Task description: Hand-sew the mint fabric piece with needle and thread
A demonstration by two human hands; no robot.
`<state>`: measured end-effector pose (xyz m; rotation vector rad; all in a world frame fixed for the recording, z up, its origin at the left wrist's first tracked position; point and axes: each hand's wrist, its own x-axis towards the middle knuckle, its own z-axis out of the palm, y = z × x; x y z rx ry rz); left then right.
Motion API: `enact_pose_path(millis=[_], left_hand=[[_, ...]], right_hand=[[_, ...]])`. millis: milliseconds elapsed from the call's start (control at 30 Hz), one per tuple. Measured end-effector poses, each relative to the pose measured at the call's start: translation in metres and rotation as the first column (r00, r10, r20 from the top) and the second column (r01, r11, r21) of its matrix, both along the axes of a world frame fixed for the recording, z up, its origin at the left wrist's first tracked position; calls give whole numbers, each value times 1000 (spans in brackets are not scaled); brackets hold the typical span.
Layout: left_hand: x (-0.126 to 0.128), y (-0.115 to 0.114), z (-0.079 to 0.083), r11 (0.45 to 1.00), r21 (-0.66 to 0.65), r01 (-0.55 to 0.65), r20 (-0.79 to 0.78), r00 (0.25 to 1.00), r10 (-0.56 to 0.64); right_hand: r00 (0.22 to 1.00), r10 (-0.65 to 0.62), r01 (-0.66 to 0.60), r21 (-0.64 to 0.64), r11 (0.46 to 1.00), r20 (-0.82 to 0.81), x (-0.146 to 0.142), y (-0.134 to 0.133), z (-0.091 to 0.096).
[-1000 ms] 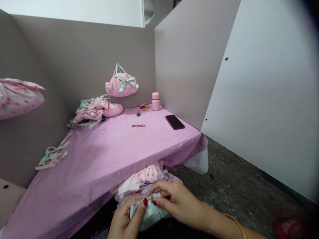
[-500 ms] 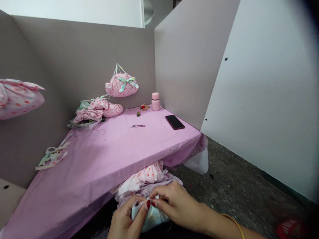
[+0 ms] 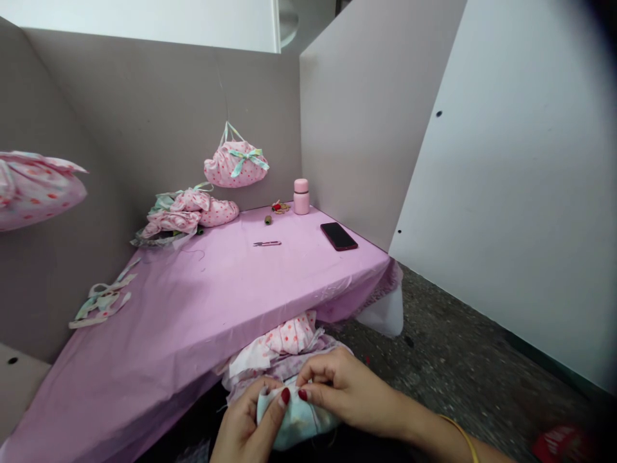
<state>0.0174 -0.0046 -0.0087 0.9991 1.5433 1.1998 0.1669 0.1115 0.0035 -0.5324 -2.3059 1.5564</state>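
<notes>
Below the near edge of the tabletop [image 3: 231,276], the pale cloth [image 3: 295,427] is held by 2 hands: the left hand [image 3: 245,421] pinches its upper edge between thumb and fingers, the right hand [image 3: 344,392] pinches just beside; anything finer there is too small to tell. Such close handling calls for keeping that edge taut and flat. A clear bag [image 3: 161,244] lies beneath dotted bundles [image 3: 178,222], any inside unclear; the flask [image 3: 301,200] stands capped, contents hidden.

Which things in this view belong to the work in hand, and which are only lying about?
Probably belonging:
pale blue cloth, held in the left hand, right hand at it
spotted cloth, just beyond
snips
small spool

Apparently only lying about:
phone
pink flask
</notes>
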Motion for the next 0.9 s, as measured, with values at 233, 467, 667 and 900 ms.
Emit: enact_pose_path(millis=[233, 467, 667, 900], left_hand=[[2, 1, -1, 1000, -4, 23, 266, 964, -21], [3, 2, -2, 999, -31, 9, 381, 925, 3], [5, 3, 3, 998, -55, -7, 347, 937, 26], [6, -2, 2, 997, -79, -16, 372, 927, 44]], right_hand=[[999, 47, -49, -225, 973, -14, 0, 5, -6], [994, 85, -104, -374, 922, -67, 0, 8, -6], [988, 125, -150, -390, 909, -90, 0, 13, -7], [987, 126, -152, -347, 926, -96, 1, 13, -8]])
